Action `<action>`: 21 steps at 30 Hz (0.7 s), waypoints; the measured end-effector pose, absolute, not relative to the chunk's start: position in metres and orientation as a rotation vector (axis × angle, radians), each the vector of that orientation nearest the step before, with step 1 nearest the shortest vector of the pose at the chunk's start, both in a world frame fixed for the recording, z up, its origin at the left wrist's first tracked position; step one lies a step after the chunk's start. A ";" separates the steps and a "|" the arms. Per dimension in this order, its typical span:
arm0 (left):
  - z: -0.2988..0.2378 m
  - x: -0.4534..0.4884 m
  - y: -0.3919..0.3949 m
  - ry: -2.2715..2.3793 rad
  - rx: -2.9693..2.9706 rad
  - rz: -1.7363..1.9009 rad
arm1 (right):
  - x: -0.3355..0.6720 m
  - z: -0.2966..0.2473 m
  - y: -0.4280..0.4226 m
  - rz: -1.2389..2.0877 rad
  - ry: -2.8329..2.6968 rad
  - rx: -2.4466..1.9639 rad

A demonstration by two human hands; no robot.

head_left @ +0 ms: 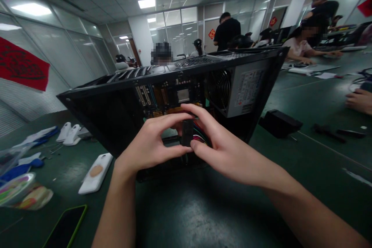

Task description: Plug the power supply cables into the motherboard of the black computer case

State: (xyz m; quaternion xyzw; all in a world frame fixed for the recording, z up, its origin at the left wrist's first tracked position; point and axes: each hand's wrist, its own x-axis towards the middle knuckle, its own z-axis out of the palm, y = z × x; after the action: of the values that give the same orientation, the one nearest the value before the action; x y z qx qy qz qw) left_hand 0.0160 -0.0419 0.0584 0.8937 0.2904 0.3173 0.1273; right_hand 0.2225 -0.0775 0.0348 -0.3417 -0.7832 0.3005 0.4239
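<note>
In front of me a black computer case (116, 97) stands with its side open. Inside it show a motherboard (167, 93) and, at the upper right, a power supply (245, 89) with a round fan. Before the opening, my left hand (152, 137) and my right hand (216, 143) meet at a dark rectangular connector (188, 132). Fingertips of both hands close on its top and bottom ends. A bundle of coloured wires (200, 133) runs from the connector behind my right fingers. The wires' far end is hidden.
On the left of the green table (171, 209) lie a white phone (95, 172), a green-edged phone (66, 226) and a plastic tub (19, 188). A black box-shaped part (280, 123) lies right of the case. Another person's hand (360, 100) rests at the right edge.
</note>
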 end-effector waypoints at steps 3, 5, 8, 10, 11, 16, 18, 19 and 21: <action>0.058 0.017 -0.042 0.827 2.654 0.958 | 0.222 0.033 -0.079 0.700 -1.970 -0.859; 0.057 0.017 -0.043 0.829 2.670 0.976 | 0.222 0.032 -0.081 0.687 -1.978 -0.861; 0.057 0.016 -0.046 0.828 2.683 0.989 | 0.223 0.033 -0.085 0.676 -1.988 -0.860; 0.058 0.016 -0.049 0.828 2.693 0.991 | 0.223 0.034 -0.088 0.664 -1.988 -0.868; 0.058 0.016 -0.050 0.831 2.697 0.990 | 0.223 0.034 -0.089 0.658 -1.987 -0.871; 0.060 0.015 -0.057 0.842 2.698 1.004 | 0.223 0.037 -0.092 0.659 -1.997 -0.846; 0.060 0.016 -0.059 0.845 2.697 1.003 | 0.223 0.038 -0.092 0.665 -1.998 -0.836; 0.060 0.016 -0.060 0.846 2.698 1.001 | 0.223 0.038 -0.092 0.668 -1.996 -0.834; 0.059 0.016 -0.061 0.848 2.700 1.007 | 0.224 0.038 -0.092 0.680 -1.991 -0.836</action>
State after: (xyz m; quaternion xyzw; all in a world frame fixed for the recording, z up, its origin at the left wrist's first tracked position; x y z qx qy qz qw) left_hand 0.0164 -0.0606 0.0592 0.8968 0.2815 0.3343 0.0688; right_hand 0.2236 -0.0918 0.0383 -0.3341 -0.7962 0.2720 0.4248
